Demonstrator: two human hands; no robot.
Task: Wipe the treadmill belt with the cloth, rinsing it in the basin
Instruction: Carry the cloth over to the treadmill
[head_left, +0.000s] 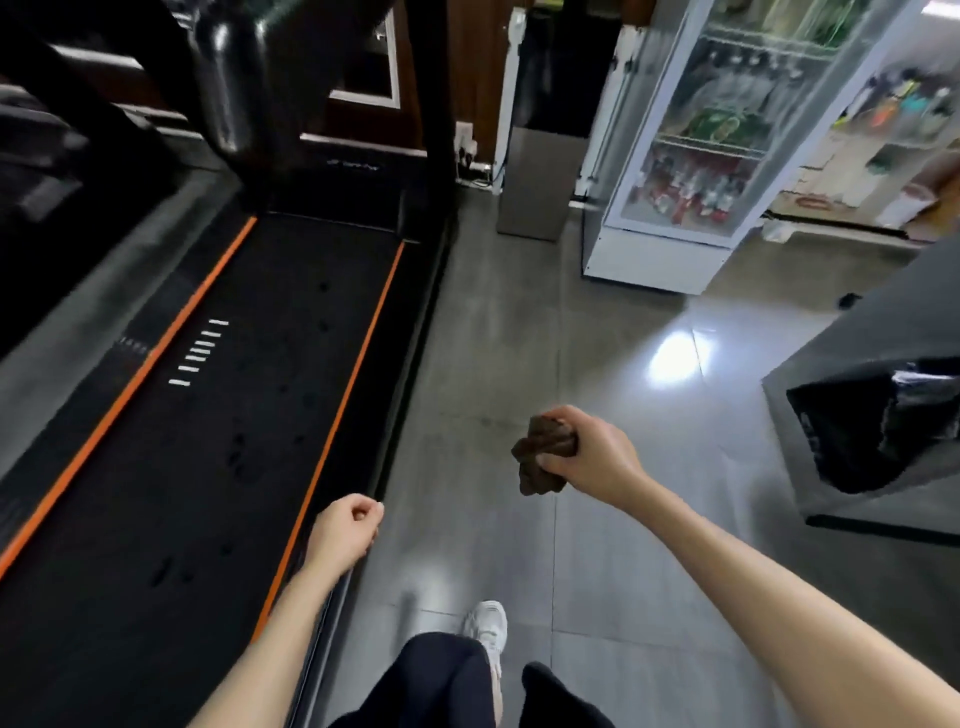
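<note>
Gripping the bunched cloth in the right hand, the person should carry it left onto the belt beside the curled, seemingly empty left hand and spread it flat.

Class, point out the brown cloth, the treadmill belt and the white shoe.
brown cloth (537, 478): head view, hanging lower fold.
treadmill belt (234, 415): head view, black surface between orange stripes.
white shoe (485, 618): head view, toe cap.

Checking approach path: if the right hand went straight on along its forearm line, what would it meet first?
Probably the treadmill's near side rail, then the belt. The right hand, gripping the cloth, is over the floor with nothing between; its height is unclear.
</note>
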